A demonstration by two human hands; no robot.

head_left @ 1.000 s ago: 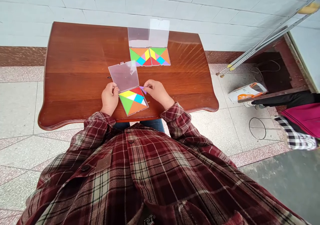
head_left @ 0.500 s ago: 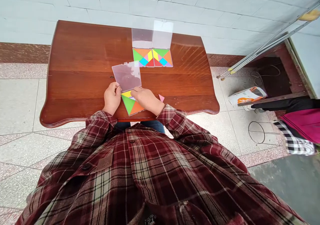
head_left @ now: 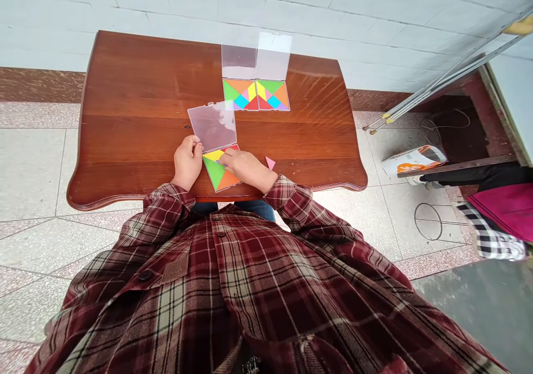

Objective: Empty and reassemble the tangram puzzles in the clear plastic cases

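Note:
A tangram case [head_left: 226, 182] lies open near the table's front edge, its clear lid [head_left: 213, 125] tilted up behind. Green, yellow, orange and red pieces show in its tray. My left hand [head_left: 187, 162] is closed at the left corner by the hinge, thumb and finger pinching the case edge. My right hand [head_left: 246, 168] reaches over the tray from the right, fingers bunched on a small purplish piece mostly hidden beneath them. Just right of that hand, a pink triangle piece [head_left: 270, 163] lies loose on the table.
Two more open tangram cases, a left one [head_left: 240, 95] and a right one [head_left: 272, 95], stand side by side at the back of the wooden table [head_left: 137, 113], full of coloured pieces. To the right are crutches [head_left: 410, 105], a white package [head_left: 413, 159] and part of another person [head_left: 502, 207].
My right fingers have shifted slightly over the tray, and a red piece at its back right corner now shows. My left hand keeps its hold on the case.

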